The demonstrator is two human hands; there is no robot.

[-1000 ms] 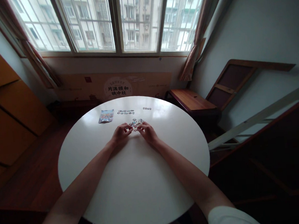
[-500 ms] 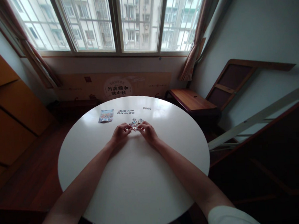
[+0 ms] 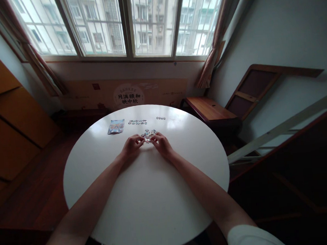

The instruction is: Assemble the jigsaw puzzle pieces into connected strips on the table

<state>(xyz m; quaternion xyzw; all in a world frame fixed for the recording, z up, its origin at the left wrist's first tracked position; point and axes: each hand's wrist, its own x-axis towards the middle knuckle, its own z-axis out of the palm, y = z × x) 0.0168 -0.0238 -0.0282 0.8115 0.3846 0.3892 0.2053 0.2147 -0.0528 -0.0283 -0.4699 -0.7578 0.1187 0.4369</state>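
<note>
A small heap of loose jigsaw puzzle pieces (image 3: 147, 134) lies on the white round table (image 3: 149, 199), between my two hands. My left hand (image 3: 132, 144) is at the heap's left edge, thumb and fingers pinched together. Facing it from the right, my right hand (image 3: 161, 142) has its fingertips pinched too, low over the pieces. Whatever sits in either pinch is too small to make out. Beyond the heap, several pieces stand in two short rows (image 3: 137, 122), and another short row (image 3: 161, 118) is to their right. A printed picture sheet or packet (image 3: 116, 126) lies at the left.
Past the table are a wooden bench (image 3: 210, 109) on the right and a poster board (image 3: 93, 94) under the barred window (image 3: 150, 21). Wooden cabinets (image 3: 7, 123) stand at the left. A pale rail (image 3: 288, 122) slants along the right side.
</note>
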